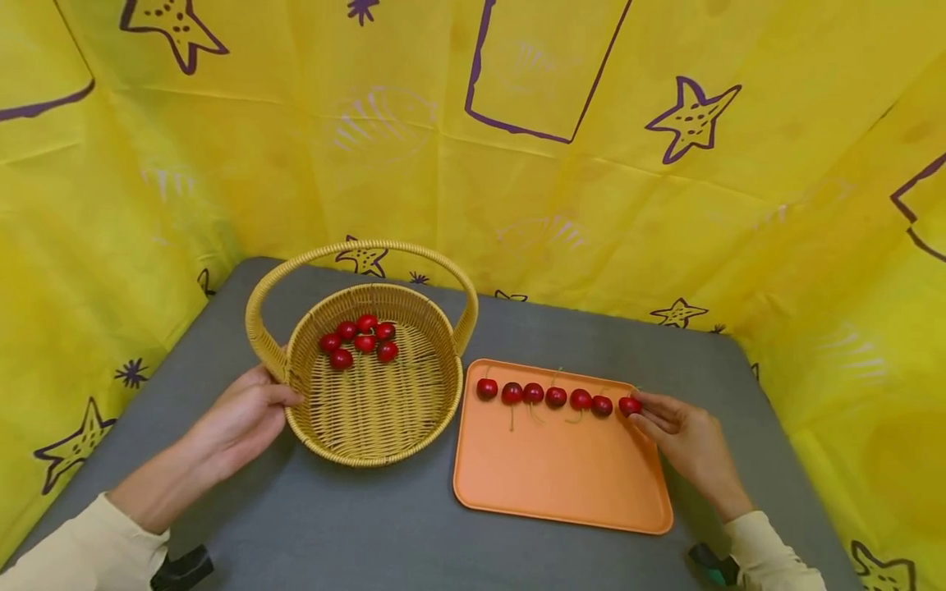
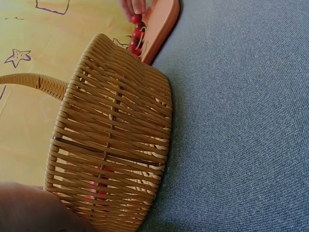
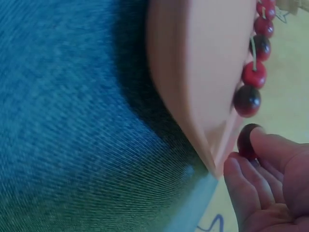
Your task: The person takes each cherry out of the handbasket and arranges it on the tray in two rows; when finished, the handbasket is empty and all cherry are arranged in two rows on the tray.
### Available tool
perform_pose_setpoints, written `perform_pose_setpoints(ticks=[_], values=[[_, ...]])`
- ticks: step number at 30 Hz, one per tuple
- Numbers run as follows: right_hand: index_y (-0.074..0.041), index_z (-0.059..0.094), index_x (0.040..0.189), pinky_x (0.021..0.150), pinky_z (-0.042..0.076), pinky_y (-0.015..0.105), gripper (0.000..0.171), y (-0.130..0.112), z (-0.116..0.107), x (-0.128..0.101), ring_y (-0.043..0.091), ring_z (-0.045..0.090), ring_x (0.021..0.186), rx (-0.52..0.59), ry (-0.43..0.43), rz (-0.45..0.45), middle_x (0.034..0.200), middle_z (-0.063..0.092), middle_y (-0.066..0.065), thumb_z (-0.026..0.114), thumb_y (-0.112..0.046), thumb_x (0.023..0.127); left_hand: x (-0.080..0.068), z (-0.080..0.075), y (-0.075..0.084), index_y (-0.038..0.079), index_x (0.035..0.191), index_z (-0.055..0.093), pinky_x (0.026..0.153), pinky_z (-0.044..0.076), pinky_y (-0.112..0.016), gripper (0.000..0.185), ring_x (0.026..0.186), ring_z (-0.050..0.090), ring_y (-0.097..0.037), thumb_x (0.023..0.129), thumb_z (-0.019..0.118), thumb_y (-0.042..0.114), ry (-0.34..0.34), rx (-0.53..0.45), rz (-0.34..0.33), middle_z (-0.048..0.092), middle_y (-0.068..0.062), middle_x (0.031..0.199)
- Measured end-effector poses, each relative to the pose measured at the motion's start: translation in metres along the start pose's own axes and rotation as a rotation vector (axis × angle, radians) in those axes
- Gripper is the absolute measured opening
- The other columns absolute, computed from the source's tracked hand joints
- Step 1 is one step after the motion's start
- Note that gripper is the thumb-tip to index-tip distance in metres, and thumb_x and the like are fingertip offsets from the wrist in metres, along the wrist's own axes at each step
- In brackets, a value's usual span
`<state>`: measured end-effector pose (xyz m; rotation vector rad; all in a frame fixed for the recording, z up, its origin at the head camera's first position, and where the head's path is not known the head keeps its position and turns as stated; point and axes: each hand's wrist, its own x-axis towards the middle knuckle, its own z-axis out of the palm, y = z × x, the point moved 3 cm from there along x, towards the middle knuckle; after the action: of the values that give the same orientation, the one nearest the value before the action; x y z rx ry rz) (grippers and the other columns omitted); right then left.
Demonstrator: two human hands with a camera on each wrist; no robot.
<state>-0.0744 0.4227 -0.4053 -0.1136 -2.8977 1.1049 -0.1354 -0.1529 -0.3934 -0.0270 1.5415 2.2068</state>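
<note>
My left hand (image 1: 247, 410) grips the left rim of a round yellow wicker basket (image 1: 377, 461), thumb over the edge. Several red cherries (image 1: 365, 343) lie together at the back left inside it; through the weave they show as red patches in the left wrist view. At the right, my right hand (image 1: 687, 439) pinches a cherry (image 1: 630, 405) between thumb and fingers at the back right corner of an orange tray (image 1: 554, 480). Left of that cherry, a row of several cherries (image 1: 556, 397), some with stems, runs along the tray's back edge. The right wrist view shows the pinched cherry (image 3: 246, 141) dark red.
The basket's tall arched handle (image 1: 369, 245) rises above its back. Basket and tray stand side by side on a grey cloth-covered table (image 1: 355, 525). Yellow patterned cloth (image 1: 458, 189) hangs behind and at both sides.
</note>
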Motion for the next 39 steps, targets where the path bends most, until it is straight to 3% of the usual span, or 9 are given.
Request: perform_pose_setpoints(ticks=[8,17,24,30,32,35,39], values=[[-0.002,0.07,0.136,0.08,0.06,0.021,0.045,0.001,0.009,0.003,0.03,0.073,0.11,-0.032,-0.011,-0.018,0.126,0.074,0.018,0.078,-0.024,0.097,-0.001,-0.001,0.0,0.003,0.165,-0.013,0.131,-0.001,-0.044,0.087,0.159,-0.007,-0.025,0.094,0.033,-0.019,0.003,0.004,0.0,-0.01,-0.014,0.175],[0.001,0.07,0.135,0.087,0.059,0.044,0.045,-0.006,0.014,0.003,0.034,0.074,0.109,-0.123,-0.008,-0.087,0.121,0.075,0.019,0.08,-0.019,0.096,0.0,-0.001,0.0,0.002,0.165,-0.012,0.131,0.0,-0.041,0.086,0.159,-0.007,-0.024,0.094,0.033,-0.019,0.008,0.014,-0.003,-0.009,-0.014,0.174],[0.004,0.069,0.135,0.086,0.06,0.047,0.046,-0.009,0.012,0.002,0.037,0.074,0.109,-0.15,-0.01,-0.096,0.122,0.074,0.022,0.08,-0.016,0.095,-0.001,0.0,0.001,0.004,0.165,-0.015,0.13,-0.001,-0.04,0.089,0.159,-0.008,-0.025,0.094,0.033,-0.019,0.009,0.001,-0.013,-0.012,-0.014,0.175],[0.004,0.068,0.136,0.08,0.062,0.046,0.043,-0.024,-0.002,0.004,0.04,0.075,0.105,-0.184,0.016,-0.163,0.123,0.073,0.024,0.078,-0.011,0.096,-0.008,-0.003,0.003,0.004,0.165,-0.012,0.13,-0.001,-0.042,0.087,0.159,-0.007,-0.024,0.094,0.033,-0.019,0.015,-0.001,-0.008,-0.01,-0.013,0.174],[0.002,0.069,0.136,0.078,0.062,0.043,0.042,-0.034,-0.012,0.004,0.039,0.075,0.104,-0.189,0.044,-0.189,0.123,0.074,0.022,0.076,-0.012,0.097,-0.008,-0.002,0.004,0.003,0.164,-0.01,0.131,0.0,-0.043,0.085,0.159,-0.005,-0.025,0.094,0.033,-0.019,0.011,0.003,0.001,-0.007,-0.014,0.174],[-0.003,0.069,0.139,0.08,0.061,0.024,0.042,-0.053,-0.022,0.006,0.035,0.075,0.106,-0.173,0.071,-0.221,0.126,0.074,0.017,0.075,-0.016,0.099,-0.005,0.002,0.005,0.0,0.164,-0.008,0.131,0.002,-0.044,0.084,0.158,-0.003,-0.026,0.094,0.033,-0.018,0.01,0.01,0.007,-0.004,-0.015,0.173],[-0.011,0.07,0.14,0.082,0.05,0.005,0.043,-0.089,-0.019,0.006,0.018,0.075,0.107,-0.088,0.082,-0.284,0.128,0.075,0.01,0.077,-0.017,0.098,-0.003,0.005,0.004,-0.003,0.164,-0.009,0.131,0.004,-0.044,0.084,0.158,-0.001,-0.028,0.093,0.033,-0.018,0.025,0.016,-0.005,-0.003,-0.017,0.173]])
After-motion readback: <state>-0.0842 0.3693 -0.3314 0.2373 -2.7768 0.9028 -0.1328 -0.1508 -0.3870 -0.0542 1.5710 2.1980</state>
